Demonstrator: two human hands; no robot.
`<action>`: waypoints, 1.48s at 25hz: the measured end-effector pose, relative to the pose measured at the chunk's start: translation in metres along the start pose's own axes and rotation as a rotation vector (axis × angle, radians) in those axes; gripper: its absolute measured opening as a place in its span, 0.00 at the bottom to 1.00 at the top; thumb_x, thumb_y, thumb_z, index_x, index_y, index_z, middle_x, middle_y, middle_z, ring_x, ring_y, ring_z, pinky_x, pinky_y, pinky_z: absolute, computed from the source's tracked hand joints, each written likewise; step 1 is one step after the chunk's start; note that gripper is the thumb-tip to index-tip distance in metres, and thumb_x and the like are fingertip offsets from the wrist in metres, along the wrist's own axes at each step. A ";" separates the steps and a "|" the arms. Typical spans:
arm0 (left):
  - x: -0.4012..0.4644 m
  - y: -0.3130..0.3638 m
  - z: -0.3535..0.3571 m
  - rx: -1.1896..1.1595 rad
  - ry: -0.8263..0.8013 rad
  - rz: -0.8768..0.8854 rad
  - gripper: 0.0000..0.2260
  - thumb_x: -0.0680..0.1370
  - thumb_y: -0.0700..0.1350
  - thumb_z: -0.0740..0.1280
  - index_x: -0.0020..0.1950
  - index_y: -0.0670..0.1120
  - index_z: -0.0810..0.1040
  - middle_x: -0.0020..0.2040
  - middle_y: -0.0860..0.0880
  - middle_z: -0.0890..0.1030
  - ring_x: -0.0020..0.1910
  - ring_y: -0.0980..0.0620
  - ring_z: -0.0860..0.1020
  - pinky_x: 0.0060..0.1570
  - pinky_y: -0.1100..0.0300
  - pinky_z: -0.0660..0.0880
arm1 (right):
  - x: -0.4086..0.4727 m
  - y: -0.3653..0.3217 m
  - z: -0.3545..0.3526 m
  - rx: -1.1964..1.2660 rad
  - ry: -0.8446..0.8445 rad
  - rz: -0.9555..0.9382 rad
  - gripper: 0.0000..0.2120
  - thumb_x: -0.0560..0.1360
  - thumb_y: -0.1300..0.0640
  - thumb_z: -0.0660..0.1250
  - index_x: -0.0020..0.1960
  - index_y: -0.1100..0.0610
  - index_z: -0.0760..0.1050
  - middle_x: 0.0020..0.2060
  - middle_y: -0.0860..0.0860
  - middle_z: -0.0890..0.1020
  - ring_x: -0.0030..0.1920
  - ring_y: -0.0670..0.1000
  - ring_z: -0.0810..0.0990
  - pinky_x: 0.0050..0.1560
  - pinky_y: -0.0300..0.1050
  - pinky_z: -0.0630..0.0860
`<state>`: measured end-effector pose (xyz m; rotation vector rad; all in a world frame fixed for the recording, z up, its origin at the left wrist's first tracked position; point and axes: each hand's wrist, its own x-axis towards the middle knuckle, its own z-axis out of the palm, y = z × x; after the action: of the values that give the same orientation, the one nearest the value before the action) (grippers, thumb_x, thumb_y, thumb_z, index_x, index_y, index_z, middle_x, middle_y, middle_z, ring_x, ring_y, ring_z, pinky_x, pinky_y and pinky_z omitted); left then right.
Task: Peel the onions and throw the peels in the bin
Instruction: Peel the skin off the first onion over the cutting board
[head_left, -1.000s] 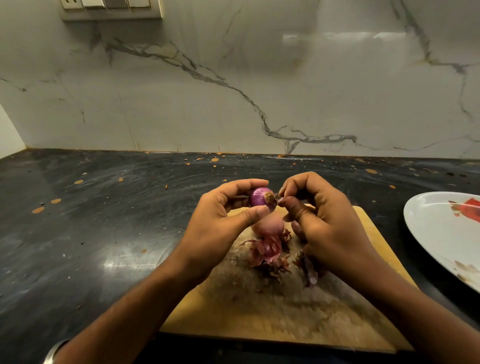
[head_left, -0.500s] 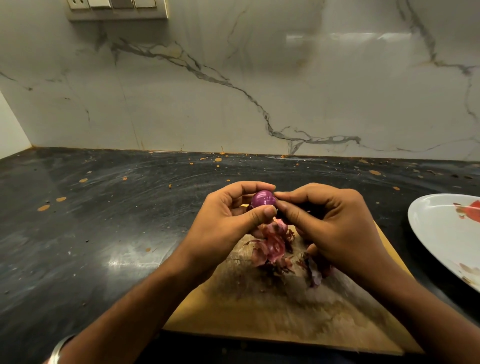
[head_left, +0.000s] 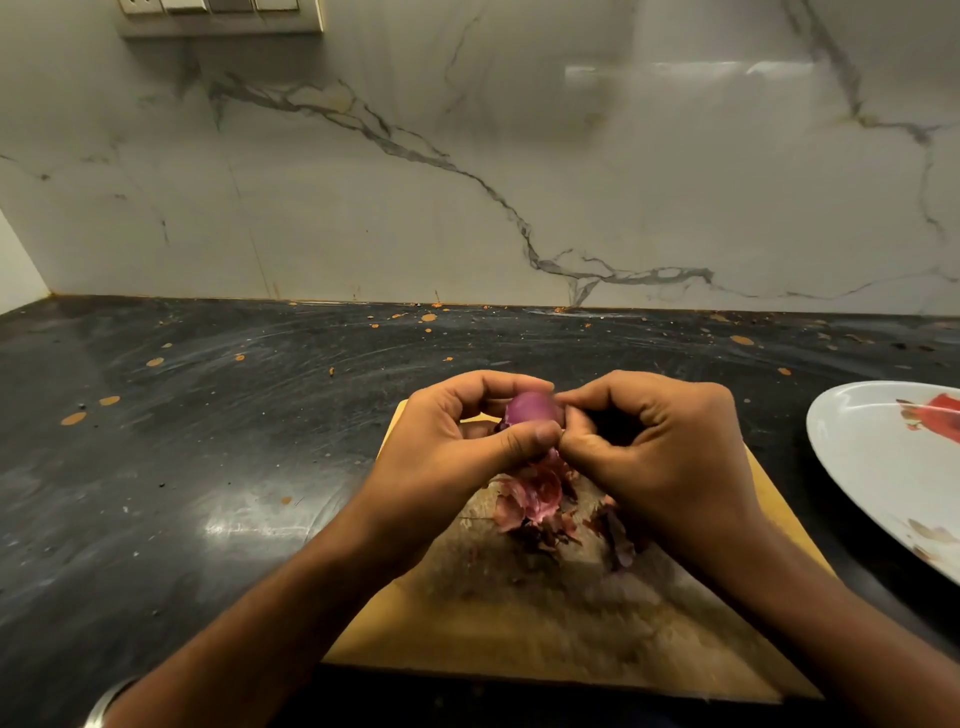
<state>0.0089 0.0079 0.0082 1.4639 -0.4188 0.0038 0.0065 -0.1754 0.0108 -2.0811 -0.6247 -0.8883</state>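
Your left hand (head_left: 447, 447) holds the onion (head_left: 532, 409) above the far end of the cutting board (head_left: 519, 613). The left grip is curled: the fingers wrap over the far side of the onion and the thumb presses its near side, so only the purple top of the onion shows between them. Your right hand (head_left: 660, 447) meets the onion from the right. Its forefinger and thumb are curled and pinched together at the right edge of the onion; whether they hold a strip of skin cannot be told. The onion sits at the point where both grips touch, clear of the board.

A pile of peels (head_left: 535, 506) lies on the board directly below and nearer than the onion, partly under your right hand. The board rests on the dark surface (head_left: 182, 441). A white plate (head_left: 883, 467) lies on the surface at the right, apart from the board.
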 end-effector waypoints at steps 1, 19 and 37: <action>0.001 0.001 0.000 -0.019 0.010 -0.017 0.18 0.67 0.45 0.75 0.55 0.44 0.82 0.49 0.41 0.84 0.42 0.47 0.84 0.39 0.62 0.80 | 0.000 0.000 0.000 0.066 -0.011 0.040 0.07 0.72 0.66 0.74 0.46 0.56 0.86 0.37 0.45 0.86 0.37 0.44 0.84 0.36 0.39 0.80; 0.005 0.001 -0.003 -0.276 -0.038 -0.207 0.18 0.73 0.48 0.69 0.60 0.41 0.78 0.45 0.43 0.84 0.38 0.49 0.83 0.37 0.63 0.81 | -0.001 0.007 0.008 0.251 0.007 0.262 0.06 0.76 0.62 0.72 0.46 0.53 0.85 0.34 0.45 0.86 0.34 0.45 0.84 0.34 0.38 0.78; 0.006 0.002 -0.007 -0.212 -0.042 -0.185 0.19 0.71 0.48 0.70 0.59 0.40 0.78 0.47 0.41 0.84 0.41 0.48 0.83 0.37 0.63 0.81 | 0.006 0.006 -0.004 0.346 -0.186 0.264 0.06 0.74 0.61 0.73 0.51 0.55 0.86 0.38 0.45 0.87 0.38 0.40 0.84 0.36 0.29 0.76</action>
<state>0.0152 0.0134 0.0118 1.2902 -0.3061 -0.2134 0.0122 -0.1813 0.0145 -1.8857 -0.5406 -0.4074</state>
